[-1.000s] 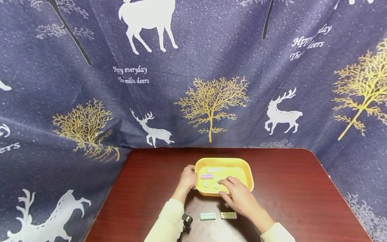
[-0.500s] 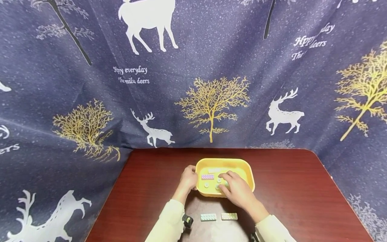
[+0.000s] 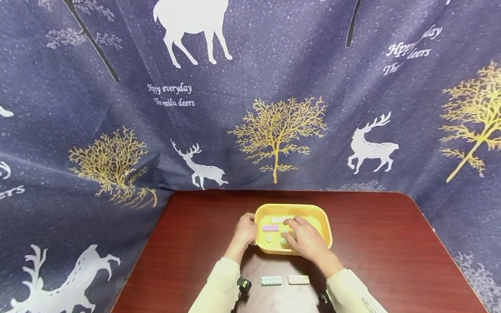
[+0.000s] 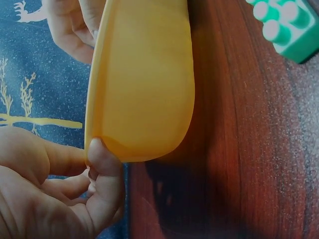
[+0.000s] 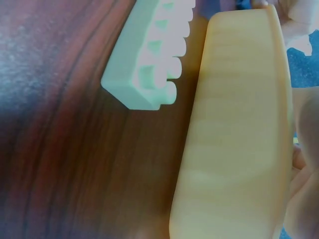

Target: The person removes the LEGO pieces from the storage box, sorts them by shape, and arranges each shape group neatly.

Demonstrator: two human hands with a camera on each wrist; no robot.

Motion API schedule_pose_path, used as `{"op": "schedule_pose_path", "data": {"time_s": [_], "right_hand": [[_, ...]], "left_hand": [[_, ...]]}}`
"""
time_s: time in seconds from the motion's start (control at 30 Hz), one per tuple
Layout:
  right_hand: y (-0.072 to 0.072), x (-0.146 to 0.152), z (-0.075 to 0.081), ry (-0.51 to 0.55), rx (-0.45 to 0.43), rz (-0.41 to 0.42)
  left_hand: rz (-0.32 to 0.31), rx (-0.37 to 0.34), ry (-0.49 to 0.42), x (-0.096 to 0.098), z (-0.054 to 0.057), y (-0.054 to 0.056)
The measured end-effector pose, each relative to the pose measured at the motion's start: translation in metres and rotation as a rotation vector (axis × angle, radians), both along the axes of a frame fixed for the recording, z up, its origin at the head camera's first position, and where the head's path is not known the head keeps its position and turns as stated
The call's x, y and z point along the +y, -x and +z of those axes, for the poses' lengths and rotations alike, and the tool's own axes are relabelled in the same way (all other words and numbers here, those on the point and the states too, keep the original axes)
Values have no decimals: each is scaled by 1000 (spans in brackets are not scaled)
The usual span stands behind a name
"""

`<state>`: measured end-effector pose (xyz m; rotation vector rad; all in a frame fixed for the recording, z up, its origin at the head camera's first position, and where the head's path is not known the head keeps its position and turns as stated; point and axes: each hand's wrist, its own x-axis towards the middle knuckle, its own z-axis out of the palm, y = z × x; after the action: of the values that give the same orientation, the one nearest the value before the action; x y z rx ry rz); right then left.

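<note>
A yellow plastic basin [image 3: 328,217] stands on the table. My left hand [image 3: 245,229] grips its left end, thumb on the outer wall, as the left wrist view shows. My right hand [image 3: 309,240] reaches over the near right rim into the basin. Its thumb and index finger are spread apart around a small round piece [image 3: 285,231], and its other fingertips are partly hidden. Below the thumb lies another round piece [image 3: 283,241], with a third round piece [image 3: 268,238] to the left. A purple studded building block [image 3: 270,228] and a whitish block [image 3: 279,220] lie further back.
In front of the basin, a mint-green building block [image 3: 271,280] and a pale block with yellowish studs [image 3: 298,280] lie side by side on the reddish-brown table [image 3: 375,248]. A dark blue curtain [image 3: 250,87] with deer and trees hangs behind.
My right hand has moved left and deeper into the basin, its thumb now inside the near rim. The left hand keeps its grip on the basin's end.
</note>
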<state>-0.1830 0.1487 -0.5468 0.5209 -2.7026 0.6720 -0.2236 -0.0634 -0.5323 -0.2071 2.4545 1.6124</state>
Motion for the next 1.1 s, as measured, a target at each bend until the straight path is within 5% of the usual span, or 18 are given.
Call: {"op": "schedule_pose_path", "data": {"time_s": [0.57, 1.1], "right_hand": [[20, -1, -10, 9, -99, -47], [42, -9, -15, 0, -42, 3]], "left_hand": [[13, -3, -9, 1, -1, 2], [2, 9, 2, 1, -6, 3]]}}
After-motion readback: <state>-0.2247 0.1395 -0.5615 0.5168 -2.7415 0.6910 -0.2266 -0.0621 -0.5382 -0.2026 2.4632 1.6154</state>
